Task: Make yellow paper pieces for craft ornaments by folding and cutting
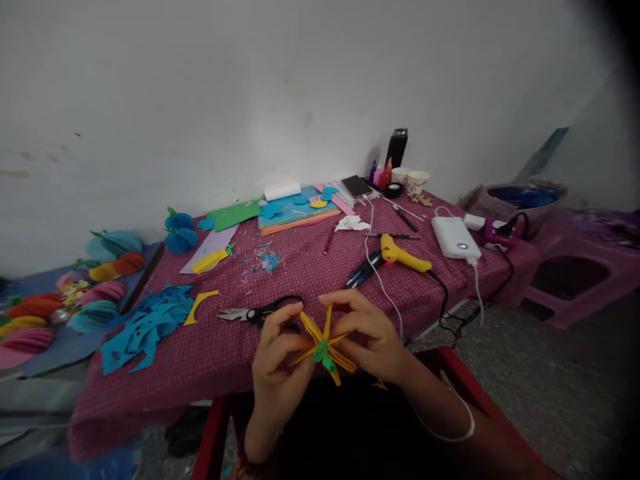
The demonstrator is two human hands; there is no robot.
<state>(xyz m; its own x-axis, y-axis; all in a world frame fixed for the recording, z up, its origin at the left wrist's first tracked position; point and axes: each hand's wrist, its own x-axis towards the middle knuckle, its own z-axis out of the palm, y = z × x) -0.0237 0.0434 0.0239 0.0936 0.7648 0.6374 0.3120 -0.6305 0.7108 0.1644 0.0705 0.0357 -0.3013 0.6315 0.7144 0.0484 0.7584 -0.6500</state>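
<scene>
Scissors: metal blades and black handles, lying on the red checked cloth of the table, blades pointing left; every place below is given from them
Yellow paper ornament: held up off the table, just to the right of the scissors and nearer the wearer, between the two hands
Nearer hand: neither; both touch the ornament, one at each side
Long axis: none that stands out; the thin paper fins spread out from the middle like a star, and the green top faces the wearer
Left hand: grasping the ornament's left side, finger and thumb on the paper fins, in front of the scissor handles
Right hand: grasping the upper and right-hand fins, fingers curled, farther right of the scissors
Ornament's look: bright yellow, fins unevenly spaced with gaps between them; green paper leaves at the centre, one hanging down
Glue gun: yellow, lying to the right of the scissors and beyond them
Blue paper scraps: in a loose heap to the left of the scissors
</scene>
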